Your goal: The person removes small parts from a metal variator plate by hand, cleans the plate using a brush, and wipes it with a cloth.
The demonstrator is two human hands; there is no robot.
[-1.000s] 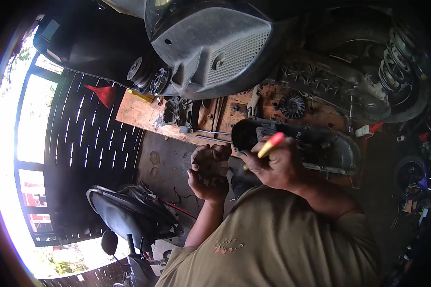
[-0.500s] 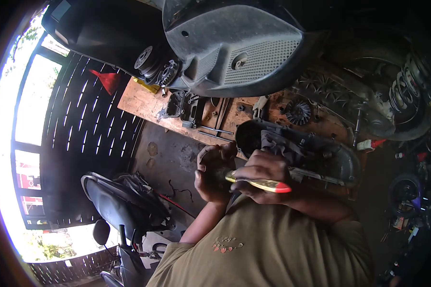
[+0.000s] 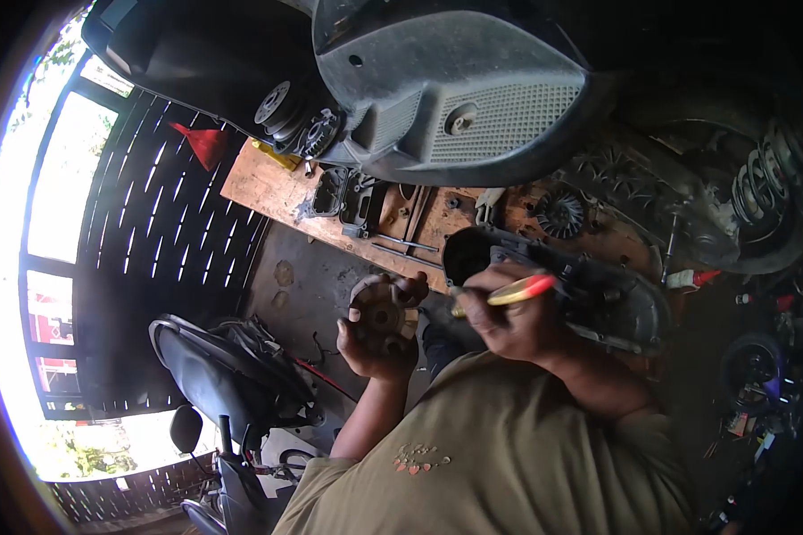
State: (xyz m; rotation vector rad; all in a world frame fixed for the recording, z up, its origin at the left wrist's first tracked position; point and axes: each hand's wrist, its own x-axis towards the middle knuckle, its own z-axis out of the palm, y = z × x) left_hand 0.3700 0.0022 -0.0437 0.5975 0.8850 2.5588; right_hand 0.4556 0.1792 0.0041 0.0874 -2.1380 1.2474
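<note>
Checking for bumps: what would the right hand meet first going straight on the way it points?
Probably the round part in the left hand: the right hand and its yellow tool point that way, though depth is unclear.

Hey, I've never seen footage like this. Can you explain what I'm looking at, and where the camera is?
No robot here: a person works with two bare hands, seen by a camera worn on the head, looking forward and down. The left hand holds a round metal part. The right hand grips a red-and-yellow tool, apart from that part; its tip is blurred. Beyond, a wooden bench bears a finned wheel and thin rods, with a long dark casing along its near edge.
</note>
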